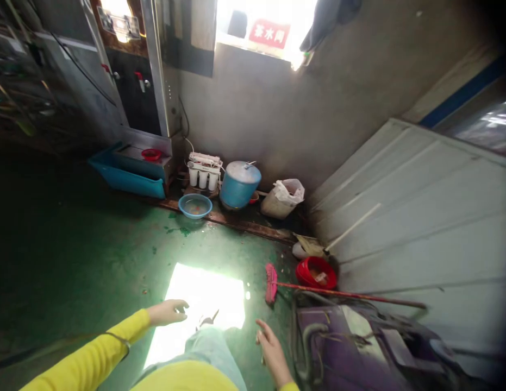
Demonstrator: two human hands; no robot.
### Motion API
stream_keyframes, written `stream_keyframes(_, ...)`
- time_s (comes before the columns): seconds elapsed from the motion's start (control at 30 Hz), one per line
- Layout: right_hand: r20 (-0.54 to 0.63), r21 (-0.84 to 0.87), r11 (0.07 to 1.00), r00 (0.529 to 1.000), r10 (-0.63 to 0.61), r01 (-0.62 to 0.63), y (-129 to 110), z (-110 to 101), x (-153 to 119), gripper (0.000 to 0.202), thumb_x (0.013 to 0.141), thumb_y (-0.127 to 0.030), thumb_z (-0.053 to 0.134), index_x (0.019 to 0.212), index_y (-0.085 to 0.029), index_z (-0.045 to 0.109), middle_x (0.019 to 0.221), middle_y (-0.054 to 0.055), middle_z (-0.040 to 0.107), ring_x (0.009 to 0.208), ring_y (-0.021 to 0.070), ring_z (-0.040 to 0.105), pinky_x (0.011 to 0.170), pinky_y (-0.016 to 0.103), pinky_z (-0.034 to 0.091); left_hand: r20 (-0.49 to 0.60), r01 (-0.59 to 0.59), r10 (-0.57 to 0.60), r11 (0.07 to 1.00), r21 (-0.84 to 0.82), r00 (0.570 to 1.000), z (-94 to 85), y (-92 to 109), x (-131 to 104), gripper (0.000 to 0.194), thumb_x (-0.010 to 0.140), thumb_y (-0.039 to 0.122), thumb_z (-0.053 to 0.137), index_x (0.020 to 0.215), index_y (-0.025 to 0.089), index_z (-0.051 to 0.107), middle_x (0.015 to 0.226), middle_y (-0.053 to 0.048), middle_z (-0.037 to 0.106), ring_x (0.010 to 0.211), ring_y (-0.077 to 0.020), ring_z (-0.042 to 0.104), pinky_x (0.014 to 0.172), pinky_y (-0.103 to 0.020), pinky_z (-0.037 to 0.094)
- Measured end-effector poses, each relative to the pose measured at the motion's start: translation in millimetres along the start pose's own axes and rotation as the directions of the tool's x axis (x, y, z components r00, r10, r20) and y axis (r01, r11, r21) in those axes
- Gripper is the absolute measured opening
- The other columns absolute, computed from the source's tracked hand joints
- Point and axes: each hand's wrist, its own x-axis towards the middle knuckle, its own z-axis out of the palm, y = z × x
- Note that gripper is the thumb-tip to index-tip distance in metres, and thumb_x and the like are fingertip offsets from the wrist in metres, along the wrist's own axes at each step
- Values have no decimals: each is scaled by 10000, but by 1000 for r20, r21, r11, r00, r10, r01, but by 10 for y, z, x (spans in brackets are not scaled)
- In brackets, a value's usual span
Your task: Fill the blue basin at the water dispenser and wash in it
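Observation:
My left hand [168, 312] reaches out over the bright patch of sunlight on the green floor [114, 260], its fingers loosely curved and apart, with nothing in it. A dark band circles the yellow sleeve behind it. Lower down, to the right of my legs, my right hand [271, 347] hangs with its fingers apart and holds nothing that I can see. The pink broom [271, 283] on the floor is the thing nearest to it, with a gap between them. One of my shoes shows between the hands.
Along the wall are a steel water dispenser [141, 108], a blue trough [134, 184], a blue basin [195, 206], white filters [204, 172], a blue tank [240, 185] and a lined bin [282, 200]. On the right are a red bucket [317, 273] and a purple machine [338, 347].

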Motion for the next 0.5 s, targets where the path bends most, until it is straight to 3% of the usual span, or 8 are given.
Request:
stream_keyframes(0.1, 114, 6, 997, 991, 74, -76, -160, 249, 617, 806, 649, -525, 524, 1345, -143, 379, 717, 27, 584, 395, 107, 435, 366, 258, 396, -43, 15, -16, 999, -34, 999, -478, 18, 261, 602, 682, 475, 537, 1160, 110, 564, 1080, -117, 657, 933, -225, 614, 813, -295, 454)
stream_keyframes(0.2, 154, -17, 988, 976, 155, -154, -476, 517, 1328, 806, 675, -570, 503, 1357, -167, 350, 951, 125, 627, 382, 90, 456, 397, 266, 402, -128, 39, -45, 998, -50, 991, -1023, 73, 588, 601, 719, 482, 492, 1183, 105, 548, 1130, -120, 635, 1015, -227, 586, 889, -292, 428)
stream_keyframes(0.33, 224, -73, 961, 934, 278, -268, -1117, 862, 2321, 764, 719, -655, 434, 1346, -223, 360, 1325, 204, 441, 543, 122, 595, 494, 278, 450, -166, 125, -136, 989, -74, 977, -1692, 142, 1014, 618, 725, 482, 475, 1194, 86, 541, 1183, -136, 606, 1078, -231, 560, 940, -284, 407)
stream_keyframes(0.5, 351, -184, 930, 862, 366, -320, -1943, 1346, 3491, 726, 753, -584, 476, 1359, -214, 321, 1425, 183, 324, 677, 135, 622, 619, 302, 482, -219, 175, -208, 971, -163, 953, -2369, 85, 1516, 567, 704, 482, 503, 1155, 144, 570, 1176, -105, 612, 1088, -250, 551, 955, -315, 405)
